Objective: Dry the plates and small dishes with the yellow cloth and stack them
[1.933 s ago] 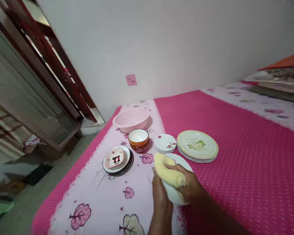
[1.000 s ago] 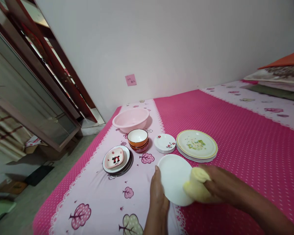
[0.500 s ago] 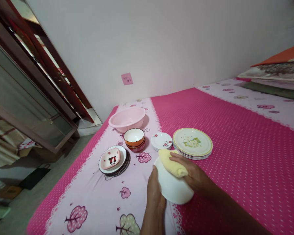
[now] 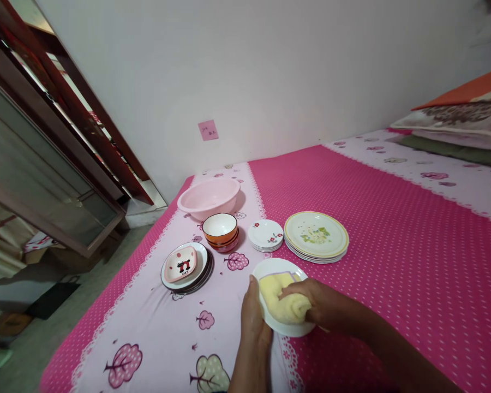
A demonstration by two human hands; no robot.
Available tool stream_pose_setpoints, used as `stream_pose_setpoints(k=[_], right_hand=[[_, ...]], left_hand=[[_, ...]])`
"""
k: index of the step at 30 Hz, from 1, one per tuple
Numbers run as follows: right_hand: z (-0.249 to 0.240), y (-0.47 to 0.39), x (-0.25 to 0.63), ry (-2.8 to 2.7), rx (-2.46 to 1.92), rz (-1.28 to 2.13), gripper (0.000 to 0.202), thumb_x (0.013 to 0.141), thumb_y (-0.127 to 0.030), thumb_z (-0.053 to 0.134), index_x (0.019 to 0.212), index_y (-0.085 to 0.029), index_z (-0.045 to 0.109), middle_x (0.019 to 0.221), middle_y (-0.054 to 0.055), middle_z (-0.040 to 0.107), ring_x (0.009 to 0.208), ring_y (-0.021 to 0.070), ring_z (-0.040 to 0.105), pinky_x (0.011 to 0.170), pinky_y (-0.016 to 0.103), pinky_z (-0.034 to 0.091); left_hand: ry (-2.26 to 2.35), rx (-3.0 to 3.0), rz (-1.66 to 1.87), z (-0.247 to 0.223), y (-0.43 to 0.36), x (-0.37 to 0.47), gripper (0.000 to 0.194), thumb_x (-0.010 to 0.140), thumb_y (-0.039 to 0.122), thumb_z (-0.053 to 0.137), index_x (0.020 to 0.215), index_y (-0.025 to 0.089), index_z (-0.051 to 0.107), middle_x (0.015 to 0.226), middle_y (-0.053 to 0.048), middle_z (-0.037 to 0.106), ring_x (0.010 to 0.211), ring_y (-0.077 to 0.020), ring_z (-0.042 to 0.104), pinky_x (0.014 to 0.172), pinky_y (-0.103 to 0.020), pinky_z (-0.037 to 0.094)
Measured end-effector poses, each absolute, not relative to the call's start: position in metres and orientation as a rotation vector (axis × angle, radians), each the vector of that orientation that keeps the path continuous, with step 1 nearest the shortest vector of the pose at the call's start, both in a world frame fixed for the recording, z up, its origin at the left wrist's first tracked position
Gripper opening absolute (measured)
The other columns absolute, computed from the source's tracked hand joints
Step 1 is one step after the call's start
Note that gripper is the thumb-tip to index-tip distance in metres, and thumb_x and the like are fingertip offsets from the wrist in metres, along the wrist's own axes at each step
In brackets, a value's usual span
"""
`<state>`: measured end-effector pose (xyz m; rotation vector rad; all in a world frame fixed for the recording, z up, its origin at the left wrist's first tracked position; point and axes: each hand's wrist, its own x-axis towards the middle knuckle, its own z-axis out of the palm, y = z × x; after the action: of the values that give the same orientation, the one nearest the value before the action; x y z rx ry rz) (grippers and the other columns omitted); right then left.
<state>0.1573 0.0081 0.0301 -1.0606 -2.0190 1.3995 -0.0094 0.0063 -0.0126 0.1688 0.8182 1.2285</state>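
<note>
As the bed (image 4: 376, 218) carries all the crockery, the step in hand seems to be wiping; the next move, I judge, calls for firm support from one side and light, turning pressure from the other. With the work as the clock's centre, the basin (image 4: 207, 203) sits at eleven; whether anything lies in it is too faint to tell. Big plates (image 4: 335, 237) are stacked at one o'clock, dark plates (image 4: 202, 255) towards ten. The plate (image 4: 272, 266) being wiped is at centre, its nine o'clock edge held in the left hand (image 4: 251, 308), that grip closed, fingers hidden beneath. Bowls (image 4: 220, 238) nest between ten and eleven; floral plates (image 4: 265, 232) are piled near twelve. The cloth (image 4: 284, 305) lies bunched in the plate, pinched at three o'clock by the right hand (image 4: 321, 303). The dish (image 4: 180, 264) rests on the dark plates.
</note>
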Motion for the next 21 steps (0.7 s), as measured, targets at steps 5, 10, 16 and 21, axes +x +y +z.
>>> stream_pose_setpoints(k=[5,10,16,21], right_hand=[[0.039,0.0,0.158,-2.006,-1.054,1.621,0.014,0.06,-0.009,0.055,0.068,-0.016,0.065,0.065,-0.004,0.06,0.061,0.0105,0.048,0.056,0.021,0.038],[0.045,-0.005,0.164,-1.948,-0.861,1.973,0.026,0.069,-0.036,0.073,0.081,-0.013,0.071,0.072,-0.002,0.064,0.063,0.0118,0.055,0.059,0.022,0.045],[0.049,-0.008,0.189,-1.495,-0.708,2.061,0.05,0.069,-0.051,0.074,0.106,-0.017,0.072,0.094,0.009,0.076,0.088,0.028,0.073,0.083,0.04,0.056],[0.042,0.0,0.203,-0.99,-1.064,1.625,0.056,0.075,-0.055,0.068,0.118,-0.019,0.063,0.097,0.013,0.078,0.086,0.033,0.075,0.079,0.045,0.059]], left_hand=[[0.871,0.145,1.24,-0.009,0.004,-0.008,0.055,0.094,0.051,0.053,0.121,0.005,0.067,0.107,-0.022,0.076,0.105,-0.0347,0.072,0.095,-0.047,0.057],[0.92,0.128,1.24,-0.004,0.002,-0.009,0.054,0.092,0.051,0.057,0.122,0.006,0.067,0.109,-0.022,0.076,0.104,-0.0349,0.072,0.093,-0.047,0.057],[0.962,0.111,1.225,0.001,0.0,-0.012,0.053,0.094,0.049,0.056,0.121,0.005,0.067,0.111,-0.022,0.076,0.108,-0.0345,0.071,0.093,-0.045,0.057],[0.924,0.175,1.26,-0.002,0.002,-0.012,0.05,0.097,0.046,0.052,0.121,0.005,0.068,0.117,-0.021,0.074,0.112,-0.0326,0.07,0.096,-0.042,0.056]])
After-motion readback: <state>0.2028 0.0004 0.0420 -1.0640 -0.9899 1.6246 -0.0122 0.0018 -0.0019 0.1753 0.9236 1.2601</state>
